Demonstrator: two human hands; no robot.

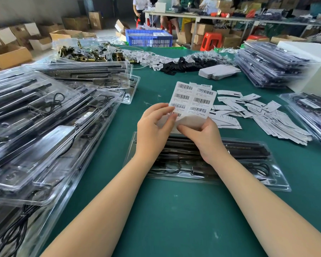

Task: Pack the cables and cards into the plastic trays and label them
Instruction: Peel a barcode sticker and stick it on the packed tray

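A sheet of barcode labels (193,98) is held up over the green table. My right hand (202,138) grips its bare lower edge from below. My left hand (156,125) pinches one barcode label (174,114) at the sheet's lower left corner with thumb and fingertips. Beneath both hands lies a closed clear plastic tray (248,164) holding black rods and a coiled black cable. White cards (258,112) lie scattered to the right of the sheet.
Filled clear trays are stacked at the left (44,127), at the far right (267,65) and at the right edge (311,112). A pile of grey cards (219,71), black and white parts (183,62) and brass fittings (85,54) sit at the back. People work at a far table.
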